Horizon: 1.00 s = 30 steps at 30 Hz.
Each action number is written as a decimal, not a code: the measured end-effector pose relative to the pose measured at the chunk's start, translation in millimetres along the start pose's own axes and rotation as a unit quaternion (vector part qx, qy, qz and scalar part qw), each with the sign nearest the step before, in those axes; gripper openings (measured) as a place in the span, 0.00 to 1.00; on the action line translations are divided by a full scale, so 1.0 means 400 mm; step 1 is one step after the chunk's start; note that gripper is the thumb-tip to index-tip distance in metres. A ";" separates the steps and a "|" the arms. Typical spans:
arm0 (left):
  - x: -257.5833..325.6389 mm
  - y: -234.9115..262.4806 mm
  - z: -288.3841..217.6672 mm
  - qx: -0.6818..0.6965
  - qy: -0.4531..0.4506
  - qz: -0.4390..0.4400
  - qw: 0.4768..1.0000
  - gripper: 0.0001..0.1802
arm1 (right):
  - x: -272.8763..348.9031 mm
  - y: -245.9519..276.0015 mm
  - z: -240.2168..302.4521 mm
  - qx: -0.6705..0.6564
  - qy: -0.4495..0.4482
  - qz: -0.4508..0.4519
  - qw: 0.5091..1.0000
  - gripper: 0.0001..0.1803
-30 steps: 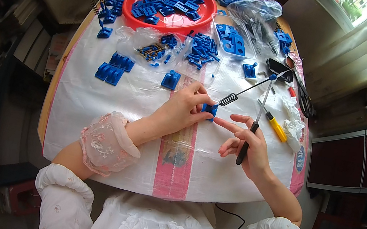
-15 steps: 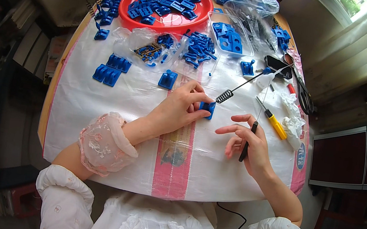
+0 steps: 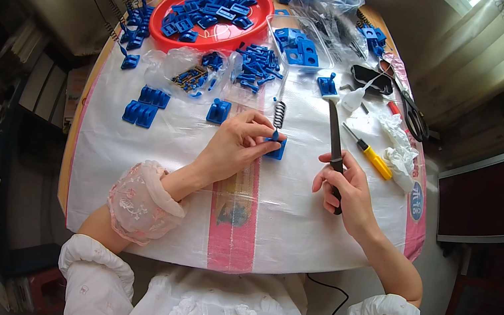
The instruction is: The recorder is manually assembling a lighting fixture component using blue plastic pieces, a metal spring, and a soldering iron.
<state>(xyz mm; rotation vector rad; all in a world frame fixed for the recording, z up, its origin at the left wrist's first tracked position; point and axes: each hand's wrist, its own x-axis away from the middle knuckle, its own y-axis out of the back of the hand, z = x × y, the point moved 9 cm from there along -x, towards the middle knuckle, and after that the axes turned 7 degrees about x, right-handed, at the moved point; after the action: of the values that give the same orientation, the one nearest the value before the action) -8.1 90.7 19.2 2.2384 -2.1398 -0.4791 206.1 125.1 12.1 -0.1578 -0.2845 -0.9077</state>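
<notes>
My left hand is closed, thumb and fingertips pinching a small blue plastic base where the foot of a black coil spring meets it. The spring stands upright, with a thin rod rising from its top. Part of the base is hidden by my fingers. To the right, my right hand is wrapped round the black handle of a knife. Its dark blade points up and away, apart from the base. Another blue base lies just left of my left fingers.
A red basin of blue parts stands at the back, beside a clear box. Loose blue pins and a bag of screws lie before it. Finished-looking spring pieces stand far left. A yellow screwdriver and scissors lie right.
The spring and rod have swung from leaning right to upright. The knife has turned so its blade shows broad, its tip shifted left. My left fingers have moved to the spring's foot.
</notes>
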 end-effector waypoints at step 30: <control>0.000 0.011 0.072 0.286 0.170 0.003 0.943 0.20 | 0.077 -0.012 0.054 0.442 0.251 -0.170 0.844 0.10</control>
<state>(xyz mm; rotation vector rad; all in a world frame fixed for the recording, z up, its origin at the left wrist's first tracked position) -19.0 96.1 -7.5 2.3216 -2.2886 0.5743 216.3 104.4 42.3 1.0088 -0.2172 -1.0478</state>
